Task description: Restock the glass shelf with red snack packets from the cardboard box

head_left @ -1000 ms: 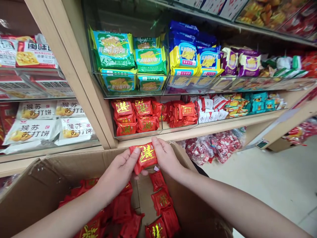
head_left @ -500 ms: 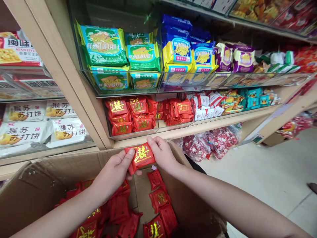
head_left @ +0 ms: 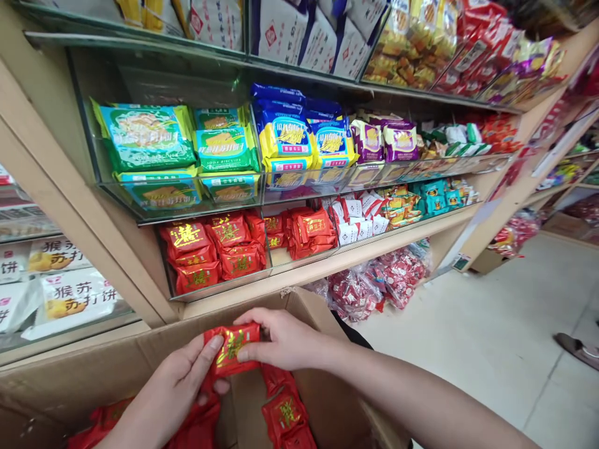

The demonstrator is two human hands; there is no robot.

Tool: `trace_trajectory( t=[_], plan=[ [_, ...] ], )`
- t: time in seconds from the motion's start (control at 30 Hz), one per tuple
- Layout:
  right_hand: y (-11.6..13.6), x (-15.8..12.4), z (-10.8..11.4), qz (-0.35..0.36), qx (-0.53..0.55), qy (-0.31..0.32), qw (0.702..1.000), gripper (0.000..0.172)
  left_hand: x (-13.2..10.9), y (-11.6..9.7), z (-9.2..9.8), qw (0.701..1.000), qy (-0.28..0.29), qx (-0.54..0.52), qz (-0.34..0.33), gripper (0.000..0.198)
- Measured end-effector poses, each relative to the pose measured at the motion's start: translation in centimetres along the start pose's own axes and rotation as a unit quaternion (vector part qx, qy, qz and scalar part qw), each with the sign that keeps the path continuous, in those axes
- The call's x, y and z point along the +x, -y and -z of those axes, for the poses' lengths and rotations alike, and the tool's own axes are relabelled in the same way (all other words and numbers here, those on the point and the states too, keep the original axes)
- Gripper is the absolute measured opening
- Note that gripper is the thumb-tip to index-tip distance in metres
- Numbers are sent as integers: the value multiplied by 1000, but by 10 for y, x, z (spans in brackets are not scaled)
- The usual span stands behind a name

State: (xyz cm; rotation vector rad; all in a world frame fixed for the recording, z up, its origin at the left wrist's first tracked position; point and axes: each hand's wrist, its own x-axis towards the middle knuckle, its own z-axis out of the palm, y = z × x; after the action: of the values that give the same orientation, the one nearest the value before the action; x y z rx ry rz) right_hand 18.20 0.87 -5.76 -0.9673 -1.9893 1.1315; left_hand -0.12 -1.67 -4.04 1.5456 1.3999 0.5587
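A red snack packet [head_left: 233,349] with gold lettering is held between both hands above an open cardboard box [head_left: 140,355]. My left hand [head_left: 187,371] grips its left end, thumb on the printed face. On the right end, my right hand [head_left: 276,340] is closed with thumb in front and fingers along the top edge. Inside the box lie more red packets [head_left: 285,415], partly hidden by my left forearm. Directly beyond the box, similar red packets [head_left: 229,231] stand stacked in a clear shelf bin.
Green biscuit packs [head_left: 145,137] and blue and yellow packs [head_left: 285,134] fill the middle shelf. White packs [head_left: 79,296] sit behind a wooden upright at left. Bagged red goods [head_left: 355,290] rest under the lowest shelf. A sandal [head_left: 578,350] shows on the tiled floor.
The view has tilted up, so shelves sit lower and an upper row shows. Both hands keep the packet; my right hand has shifted its thumb onto the packet's face.
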Motion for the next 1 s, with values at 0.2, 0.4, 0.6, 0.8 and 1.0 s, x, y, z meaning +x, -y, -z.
trace_trajectory(
  t=[0.2, 0.4, 0.6, 0.8, 1.0],
  plan=[
    [-5, -11, 10, -41, -77, 22, 996, 33, -2, -1, -7, 997, 54, 46, 29, 44],
    [-15, -9, 21, -75, 11, -98, 992, 34, 2, 10, -6, 997, 50, 61, -19, 44],
    [7, 13, 18, -52, 239, -105, 964, 29, -1, 5, -7, 972, 107, 204, -54, 25],
    [53, 76, 5, -13, 427, -153, 891, 30, -8, 5, -14, 953, 122, 265, -83, 23],
    [66, 120, -9, 1, 479, -243, 844, 29, -23, 10, -12, 939, 141, 299, -93, 21]
  ],
)
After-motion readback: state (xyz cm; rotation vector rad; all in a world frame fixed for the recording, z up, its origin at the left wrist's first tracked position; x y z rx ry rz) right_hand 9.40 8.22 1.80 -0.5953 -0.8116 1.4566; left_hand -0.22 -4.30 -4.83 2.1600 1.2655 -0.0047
